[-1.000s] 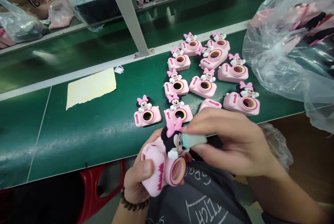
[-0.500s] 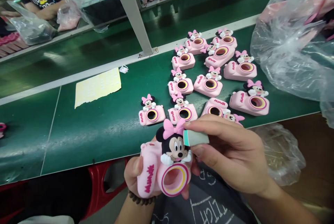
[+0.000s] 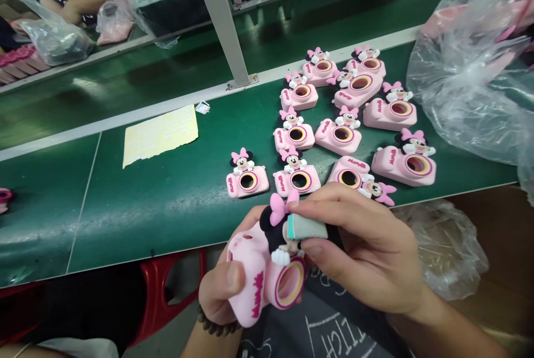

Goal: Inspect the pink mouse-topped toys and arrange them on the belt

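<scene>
A pink camera-shaped toy shell (image 3: 246,277) with a cartoon mouse head and a round lens ring is gripped in my left hand (image 3: 217,288), tilted so its side faces me. My right hand (image 3: 367,246) pinches a small grey eraser-like block (image 3: 311,228) with a teal end between thumb and fingers. The block overlaps the mouse's face at its right side and hides most of it; whether they touch I cannot tell. My right fingertips are beside the pink bow (image 3: 282,207). Several like shells stand beyond my hands, the nearest being a pink shell (image 3: 297,180).
On the green table (image 3: 167,196) lies a torn yellow sheet (image 3: 161,135) with small labels. A large clear plastic bag (image 3: 463,85) bulges at the right. A metal post (image 3: 223,24) rises at the back. Across the divider, a person's arm (image 3: 89,4) reaches among bags. A red stool (image 3: 161,285) stands below.
My left hand has turned the pink shell, so its lens points more to the right. The grey block now covers more of the mouse's face. Both hands keep their hold.
</scene>
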A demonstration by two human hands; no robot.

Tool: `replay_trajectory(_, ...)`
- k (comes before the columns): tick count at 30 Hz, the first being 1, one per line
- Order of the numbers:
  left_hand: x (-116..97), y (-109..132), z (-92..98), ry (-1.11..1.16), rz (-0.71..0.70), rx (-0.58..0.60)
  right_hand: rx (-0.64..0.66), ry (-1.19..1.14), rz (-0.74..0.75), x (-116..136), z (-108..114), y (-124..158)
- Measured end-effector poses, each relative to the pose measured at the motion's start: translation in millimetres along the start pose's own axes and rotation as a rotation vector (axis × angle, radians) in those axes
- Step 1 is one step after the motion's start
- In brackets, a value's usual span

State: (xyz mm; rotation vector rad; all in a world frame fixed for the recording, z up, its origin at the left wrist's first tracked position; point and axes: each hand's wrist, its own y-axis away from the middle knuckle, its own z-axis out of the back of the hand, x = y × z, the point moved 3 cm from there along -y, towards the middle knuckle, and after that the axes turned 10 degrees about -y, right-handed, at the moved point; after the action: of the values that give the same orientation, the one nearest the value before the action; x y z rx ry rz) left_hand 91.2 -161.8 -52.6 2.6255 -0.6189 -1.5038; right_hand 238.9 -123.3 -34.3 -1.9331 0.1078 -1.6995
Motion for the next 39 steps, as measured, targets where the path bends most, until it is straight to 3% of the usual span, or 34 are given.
replay_trajectory(4, 10.2, 17.5, 4.7, 0.079, -0.123, -0.019, 0.014, 0.033, 0.041, 3.3, -2.4, -0.3)
replay_trajectory(10, 17.0, 27.9, 2.7, 0.010, -0.106, -0.098, -0.015, 0.055, 0.047, -0.5, -6.3, 5.7)
replay_trajectory(19, 18.2, 26.5, 12.3, -0.122, -0.129, -0.154, 0.003, 0.056, 0.045, -5.3, -4.6, 2.4)
replay_trajectory(28, 22.3, 22.5, 14.7, 0.042, -0.089, -0.240, 0.023, 0.115, 0.122, -6.3, -4.7, -6.5)
replay_trajectory(39, 21.2, 8.6, 11.1, 0.072, -0.109, -0.179, 0.071, 0.103, 0.148, -11.6, -1.7, -11.2)
